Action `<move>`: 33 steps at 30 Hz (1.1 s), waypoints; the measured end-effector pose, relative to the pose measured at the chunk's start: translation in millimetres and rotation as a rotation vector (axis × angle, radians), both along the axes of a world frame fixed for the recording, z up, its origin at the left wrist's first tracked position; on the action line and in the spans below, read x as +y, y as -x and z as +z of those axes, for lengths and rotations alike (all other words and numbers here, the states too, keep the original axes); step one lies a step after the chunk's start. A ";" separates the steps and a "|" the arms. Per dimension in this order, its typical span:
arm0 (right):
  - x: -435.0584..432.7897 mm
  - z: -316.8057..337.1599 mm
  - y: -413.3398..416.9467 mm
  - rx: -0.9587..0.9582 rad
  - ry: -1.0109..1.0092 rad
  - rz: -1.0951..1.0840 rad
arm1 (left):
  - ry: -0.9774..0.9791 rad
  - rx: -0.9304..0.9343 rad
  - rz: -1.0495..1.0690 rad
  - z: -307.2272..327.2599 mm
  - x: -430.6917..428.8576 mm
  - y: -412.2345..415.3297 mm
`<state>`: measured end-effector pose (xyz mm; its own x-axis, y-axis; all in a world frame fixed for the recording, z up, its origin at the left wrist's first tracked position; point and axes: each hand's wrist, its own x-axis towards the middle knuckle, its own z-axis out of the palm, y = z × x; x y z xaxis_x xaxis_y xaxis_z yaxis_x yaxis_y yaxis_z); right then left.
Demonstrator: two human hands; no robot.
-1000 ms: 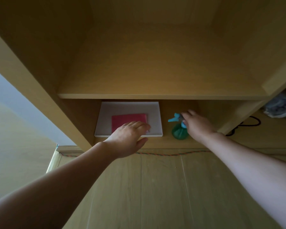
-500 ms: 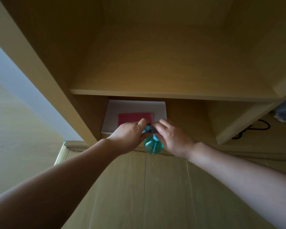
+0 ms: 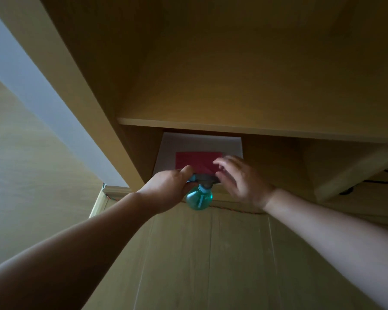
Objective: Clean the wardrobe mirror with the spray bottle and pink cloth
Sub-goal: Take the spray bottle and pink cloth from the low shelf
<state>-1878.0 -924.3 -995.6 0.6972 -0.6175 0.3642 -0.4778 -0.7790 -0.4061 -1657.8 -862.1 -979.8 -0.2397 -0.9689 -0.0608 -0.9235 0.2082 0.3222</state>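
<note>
The shelf board [image 3: 244, 127] overhangs the low compartment at mid-frame, so you have little headroom; draw things out toward the lower frame. Your left hand [image 3: 168, 189] is clamped on the spray bottle [image 3: 198, 199] by its head; it's probably light and slick. Your right hand [image 3: 240, 177], fingers spread, reaches the pink cloth [image 3: 195, 161]; it's limp, so pinch an edge.

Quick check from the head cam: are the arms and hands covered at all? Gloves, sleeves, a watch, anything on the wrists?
Nothing worn that shows. The left hand and right hand are bare, with no gloves, and no rings are visible. Both forearms are uncovered right to the picture's edge: no sleeves, cuffs, watch or bands at either wrist. The light is dim, so small details could be missed.
</note>
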 end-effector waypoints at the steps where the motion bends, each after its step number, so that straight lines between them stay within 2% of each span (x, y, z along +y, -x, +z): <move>1: -8.9 -8.9 0.9 0.043 -0.013 -0.053 | -0.016 -0.004 0.006 -1.0 2.6 -6.0; 4: -38.5 -40.8 -0.7 0.390 -0.216 -0.255 | -0.039 -0.022 0.018 -4.3 10.9 -20.9; 6: -49.8 -62.1 -5.4 0.600 -0.317 -0.299 | -0.040 -0.031 0.029 -5.7 15.0 -27.7; 9: -55.2 -86.3 -19.1 0.693 -0.337 -0.302 | -0.054 -0.033 0.052 -3.7 19.3 -35.7; 14: -65.6 -109.1 -42.3 0.746 -0.356 -0.361 | -0.070 -0.029 0.070 -1.6 29.3 -49.8; 21: -75.3 -127.3 -47.2 0.725 -0.360 -0.449 | -0.047 -0.009 0.061 0.7 32.3 -58.7; 27: -74.2 -123.8 -54.3 0.768 -0.255 -0.494 | -0.044 0.008 0.061 3.6 33.4 -59.3; 30: -71.1 -114.5 -55.8 0.684 -0.272 -0.483 | -0.033 0.008 0.068 2.8 31.5 -59.4; 33: -63.8 -103.4 -55.7 0.456 -0.362 -0.469 | -0.001 0.033 0.052 0.5 27.7 -55.5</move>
<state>-1822.3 -988.1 -1099.0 0.3643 -0.9136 -0.1809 -0.9094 -0.3071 -0.2805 -1602.3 -834.5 -979.2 -0.1912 -0.9800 -0.0549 -0.9220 0.1601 0.3524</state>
